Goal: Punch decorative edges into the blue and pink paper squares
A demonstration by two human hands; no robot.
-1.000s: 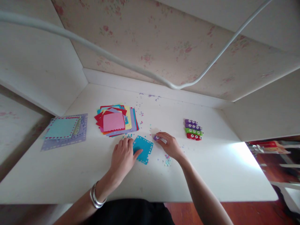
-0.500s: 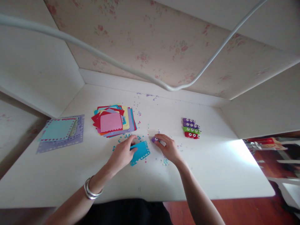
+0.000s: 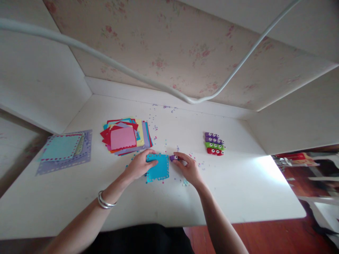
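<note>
Blue card, nearly square: my left grip pinches its far-left corner between thumb and fingers, while my right grip, closed around a purple punch, stands just right of the card's far-right corner, contact unclear.

on the table, sheet right of paper stack, left of probable punches, scraps around

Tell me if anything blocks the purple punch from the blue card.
Nothing visible does. The right hand holds the purple punch close beside the right edge of the blue card; whether they touch is unclear. The left hand grips the opposite side.
</note>
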